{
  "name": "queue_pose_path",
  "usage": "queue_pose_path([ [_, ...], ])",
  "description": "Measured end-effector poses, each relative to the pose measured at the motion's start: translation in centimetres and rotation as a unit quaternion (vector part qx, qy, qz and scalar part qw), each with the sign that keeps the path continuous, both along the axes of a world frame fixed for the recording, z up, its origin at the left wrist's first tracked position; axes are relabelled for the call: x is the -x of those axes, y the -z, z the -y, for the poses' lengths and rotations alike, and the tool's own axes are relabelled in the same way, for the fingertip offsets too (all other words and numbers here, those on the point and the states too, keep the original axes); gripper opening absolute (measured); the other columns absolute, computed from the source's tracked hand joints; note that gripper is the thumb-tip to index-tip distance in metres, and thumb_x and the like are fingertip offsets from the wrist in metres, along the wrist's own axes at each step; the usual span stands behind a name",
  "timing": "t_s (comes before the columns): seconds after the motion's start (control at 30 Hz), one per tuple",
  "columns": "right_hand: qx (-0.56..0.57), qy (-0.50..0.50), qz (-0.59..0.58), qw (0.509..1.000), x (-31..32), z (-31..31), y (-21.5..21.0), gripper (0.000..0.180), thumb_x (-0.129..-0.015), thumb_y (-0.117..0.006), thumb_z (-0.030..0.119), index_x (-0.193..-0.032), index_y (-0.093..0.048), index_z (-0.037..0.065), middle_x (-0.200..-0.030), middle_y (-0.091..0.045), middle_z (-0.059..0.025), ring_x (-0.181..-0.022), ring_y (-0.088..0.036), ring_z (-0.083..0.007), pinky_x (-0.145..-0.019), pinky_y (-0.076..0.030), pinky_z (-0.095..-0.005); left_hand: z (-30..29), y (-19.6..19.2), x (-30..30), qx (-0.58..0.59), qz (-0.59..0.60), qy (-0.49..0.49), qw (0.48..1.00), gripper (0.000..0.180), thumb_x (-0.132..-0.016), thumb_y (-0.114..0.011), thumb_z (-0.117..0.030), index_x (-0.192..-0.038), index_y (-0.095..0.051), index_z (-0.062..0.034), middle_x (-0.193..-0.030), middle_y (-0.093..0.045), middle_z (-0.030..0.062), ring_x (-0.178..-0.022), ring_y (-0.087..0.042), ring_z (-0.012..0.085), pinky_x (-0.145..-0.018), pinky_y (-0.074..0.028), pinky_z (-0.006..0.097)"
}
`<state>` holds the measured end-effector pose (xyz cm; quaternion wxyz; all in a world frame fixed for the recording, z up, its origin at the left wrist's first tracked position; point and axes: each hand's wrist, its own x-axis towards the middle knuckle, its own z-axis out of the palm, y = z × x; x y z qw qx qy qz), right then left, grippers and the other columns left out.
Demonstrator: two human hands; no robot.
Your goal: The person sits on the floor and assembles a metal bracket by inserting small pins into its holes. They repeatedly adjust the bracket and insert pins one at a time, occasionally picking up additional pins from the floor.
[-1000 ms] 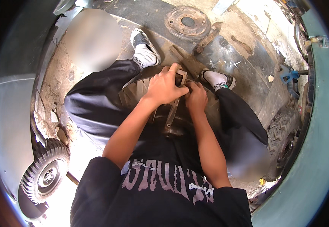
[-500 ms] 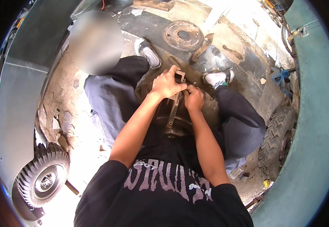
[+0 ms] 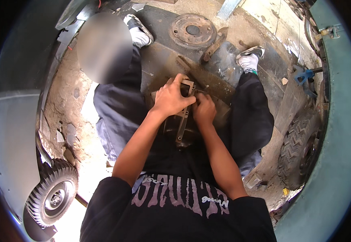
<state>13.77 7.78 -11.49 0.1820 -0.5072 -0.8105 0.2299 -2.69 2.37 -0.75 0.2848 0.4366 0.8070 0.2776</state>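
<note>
A long metal bracket [image 3: 181, 129] with a rectangular opening at its far end lies between my legs. My left hand [image 3: 169, 99] is closed around that far end, thumb across its right side and fingers over its left. Close against the bracket's right edge is my right hand [image 3: 204, 109], fingers curled inward. Whatever it pinches there is hidden or too small to make out. Under the bracket sits a dark, rounded metal part [image 3: 191, 139], largely in shadow.
Beyond my hands lie a round rusty metal disc [image 3: 192, 30] and a worn metal bar [image 3: 213, 49]. A blue tool [image 3: 304, 76] is at the right. Treaded tyres [image 3: 52, 197] and green-grey panels [image 3: 345, 161] flank me. Rubble [image 3: 70, 133] lies left.
My feet have slid forward and apart, straightening my legs. Both hands stay at the bracket, with little shift in their hold.
</note>
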Motion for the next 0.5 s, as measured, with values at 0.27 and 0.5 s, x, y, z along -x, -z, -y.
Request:
queue_pose_path([
  [0.27,0.020,0.006,-0.044,0.999,1.2,-2.5,-0.4,0.018,-0.092,-0.083,0.027,-0.102,-0.080,0.013,-0.105,-0.071,-0.0135,-0.098,-0.074,-0.0421,-0.081,-0.059,-0.0565,-0.4,-0.1,-0.1,0.001,0.012,0.000,1.000,0.070,-0.077,-0.085,-0.036,-0.139,-0.061,-0.0140,-0.132,-0.072,0.0198,-0.121,-0.071,0.0458,-0.103,-0.056,0.055],
  [0.5,0.072,-0.019,-0.010,0.997,-0.5,-0.1,-1.9,0.016,-0.090,-0.084,0.025,-0.101,-0.082,0.013,-0.102,-0.072,-0.0123,-0.097,-0.074,-0.0411,-0.081,-0.059,-0.0545,-0.4,-0.1,-0.2,-0.019,0.000,0.010,1.000,0.065,-0.081,-0.084,-0.031,-0.139,-0.060,-0.0115,-0.126,-0.075,0.0206,-0.119,-0.072,0.0447,-0.100,-0.057,0.053],
])
